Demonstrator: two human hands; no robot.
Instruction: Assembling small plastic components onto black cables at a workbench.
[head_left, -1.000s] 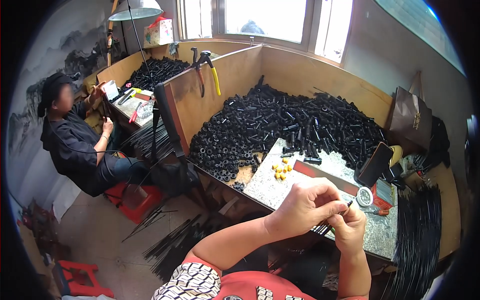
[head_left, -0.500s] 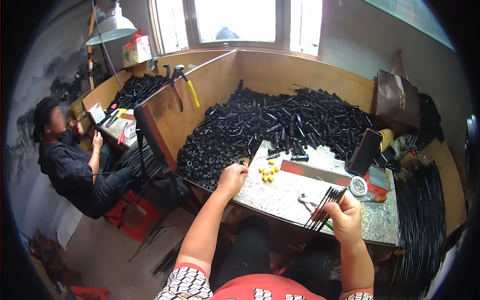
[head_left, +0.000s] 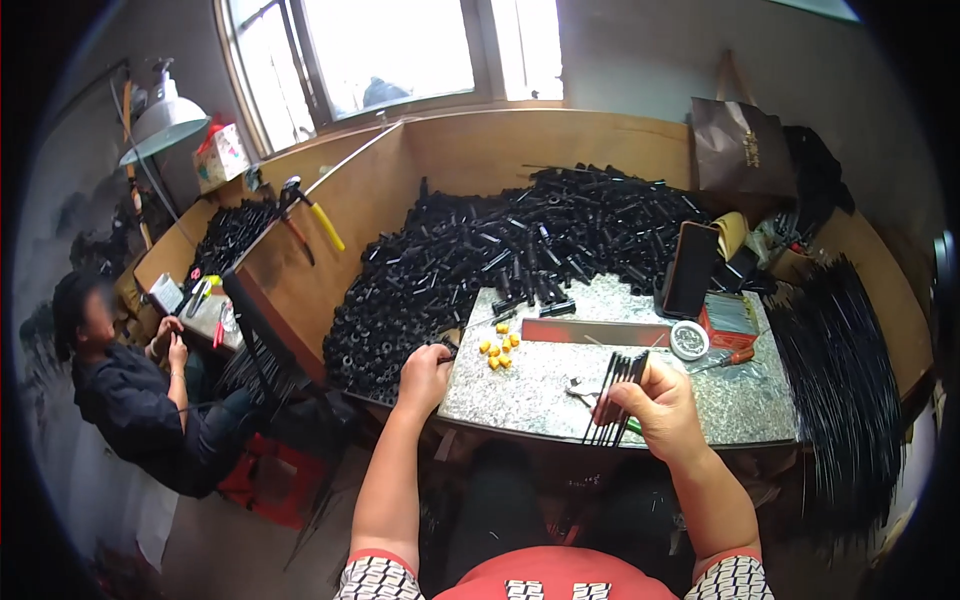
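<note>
My right hand [head_left: 660, 408] pinches a bunch of thin black rods [head_left: 612, 380], fanned out and nearly upright, above the front of a speckled stone slab [head_left: 540, 400]. My left hand [head_left: 424, 382] is closed at the slab's left edge, beside a large heap of black tubular parts [head_left: 540, 230]; something dark shows at its fingertips, too small to make out. Between the hands lie several small yellow pieces [head_left: 497, 347]. A pair of pliers [head_left: 578, 390], partly hidden by the rods, rests on the slab next to my right hand.
A metal bar [head_left: 590, 333] lies across the slab. Right of it stand a phone [head_left: 690, 270], a round white tin [head_left: 689, 340] and a red box [head_left: 728, 320]. Long black rods [head_left: 840, 390] hang over the right edge. Beyond a wooden partition [head_left: 310, 260], a co-worker [head_left: 140, 390] sits.
The whole view has turned and shifted. My left hand has drawn slightly toward me along the slab's edge. The rods in my right hand stand more upright. The co-worker's hands have come closer together.
</note>
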